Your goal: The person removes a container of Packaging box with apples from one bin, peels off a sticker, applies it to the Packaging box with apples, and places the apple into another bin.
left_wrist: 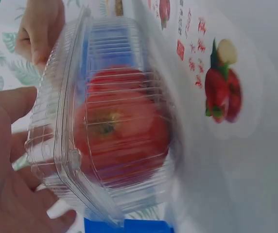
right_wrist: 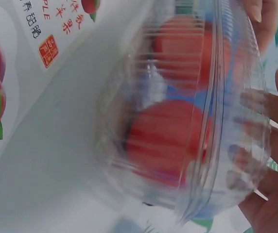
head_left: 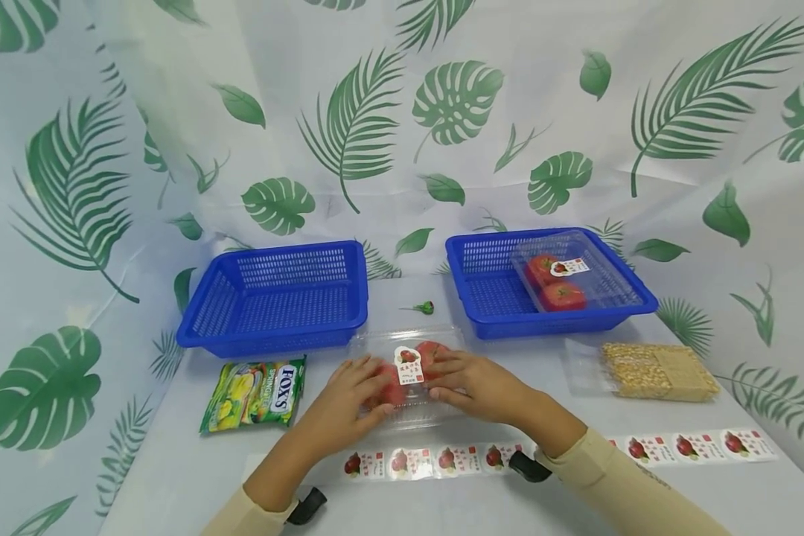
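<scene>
A clear plastic clamshell box (head_left: 412,420) stands in the middle of the table, its lid down, with two red tomatoes (left_wrist: 122,138) inside. A white fruit sticker (head_left: 409,365) is on top of the lid. From the left, my left hand (head_left: 345,402) lays its extended fingers on the lid. On the opposite side my right hand (head_left: 485,385) touches the lid with its fingers spread. Both wrist views show the fingers (right_wrist: 275,114) flat along the clear lid, not curled round the box.
Behind stand two blue baskets, the left one (head_left: 275,339) bare and the right one (head_left: 549,324) holding another tomato box (head_left: 603,286). A green candy bag (head_left: 254,394), a packet of yellow beans (head_left: 659,372), a small green sprig (head_left: 423,307) and a sticker strip (head_left: 435,463) lie around.
</scene>
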Demonstrator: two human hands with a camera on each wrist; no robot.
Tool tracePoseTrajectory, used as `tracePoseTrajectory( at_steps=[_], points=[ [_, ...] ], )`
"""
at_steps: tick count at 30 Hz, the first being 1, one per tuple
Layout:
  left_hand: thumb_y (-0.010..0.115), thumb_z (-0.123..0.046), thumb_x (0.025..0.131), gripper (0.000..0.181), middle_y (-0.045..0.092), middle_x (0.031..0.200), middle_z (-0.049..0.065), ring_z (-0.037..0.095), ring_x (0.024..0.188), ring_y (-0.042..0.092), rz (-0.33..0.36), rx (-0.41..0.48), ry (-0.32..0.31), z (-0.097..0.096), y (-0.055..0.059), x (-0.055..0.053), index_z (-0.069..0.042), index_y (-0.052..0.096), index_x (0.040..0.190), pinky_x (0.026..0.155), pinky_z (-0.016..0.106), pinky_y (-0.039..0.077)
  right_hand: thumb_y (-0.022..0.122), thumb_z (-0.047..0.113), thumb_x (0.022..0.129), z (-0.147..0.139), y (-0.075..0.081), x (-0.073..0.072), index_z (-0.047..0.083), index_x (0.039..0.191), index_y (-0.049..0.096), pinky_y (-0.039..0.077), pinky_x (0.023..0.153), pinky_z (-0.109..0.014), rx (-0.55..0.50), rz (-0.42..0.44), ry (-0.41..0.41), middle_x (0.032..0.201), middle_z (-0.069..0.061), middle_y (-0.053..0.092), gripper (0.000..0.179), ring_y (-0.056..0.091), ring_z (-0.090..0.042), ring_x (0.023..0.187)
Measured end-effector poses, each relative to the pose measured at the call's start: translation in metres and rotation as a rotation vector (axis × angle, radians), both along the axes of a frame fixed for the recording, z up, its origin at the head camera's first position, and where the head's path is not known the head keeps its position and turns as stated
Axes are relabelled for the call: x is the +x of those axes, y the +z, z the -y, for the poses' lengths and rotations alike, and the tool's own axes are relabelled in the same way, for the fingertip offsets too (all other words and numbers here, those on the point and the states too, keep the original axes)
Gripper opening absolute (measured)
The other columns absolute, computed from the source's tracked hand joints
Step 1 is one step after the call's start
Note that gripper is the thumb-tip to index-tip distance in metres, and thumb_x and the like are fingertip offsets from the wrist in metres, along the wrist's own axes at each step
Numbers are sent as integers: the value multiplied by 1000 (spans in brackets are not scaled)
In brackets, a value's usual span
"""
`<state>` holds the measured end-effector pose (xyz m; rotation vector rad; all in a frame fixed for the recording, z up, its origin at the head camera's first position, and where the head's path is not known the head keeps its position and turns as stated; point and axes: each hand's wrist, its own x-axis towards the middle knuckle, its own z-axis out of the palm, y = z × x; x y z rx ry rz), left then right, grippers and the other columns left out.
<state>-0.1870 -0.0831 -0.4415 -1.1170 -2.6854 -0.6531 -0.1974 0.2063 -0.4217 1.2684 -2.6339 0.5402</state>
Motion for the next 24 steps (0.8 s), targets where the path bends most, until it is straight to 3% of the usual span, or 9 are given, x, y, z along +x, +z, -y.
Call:
tracePoseTrajectory(
  at_steps=[7,10,13,17,20,24],
  points=[
    [58,-62,89,83,13,161,13,36,143,22,132,81,259,6,-8,13,-12,34,151,106,56,32,68,22,93,-8,-3,-9,9,111,73,44,100,-49,-159,20,-147,123,-5,64,23,53,-27,121],
    [61,-68,82,103,7,161,15,38,142,20,256,132,369,7,-11,16,-9,20,155,105,59,32,69,23,92,-9,-1,-14,9,111,73,42,101,-51,-170,52,-216,127,-8,61,24,50,-29,124],
    [66,-69,77,112,14,159,19,41,139,27,436,235,442,8,-14,18,-8,14,156,104,60,34,68,30,92,-9,0,-21,10,117,70,39,103,-54,-119,94,-255,135,-10,56,32,46,-32,129],
    [71,-54,83,106,24,155,24,43,131,41,741,458,430,13,-17,19,-5,12,155,98,52,44,66,39,93,-5,5,-33,11,129,63,37,104,-55,-36,141,-268,141,-11,51,46,42,-34,132],
    [69,-37,91,94,18,154,30,47,126,44,942,670,369,18,-19,20,1,9,153,90,47,51,63,43,93,-1,8,-43,11,134,58,36,104,-56,-3,155,-269,142,-13,49,52,41,-35,132],
    [65,-27,95,87,10,151,38,52,127,38,1080,846,302,22,-22,24,10,9,149,86,46,54,60,46,95,5,4,-56,11,141,51,35,106,-55,27,194,-281,144,-16,46,59,39,-35,134]
  ],
)
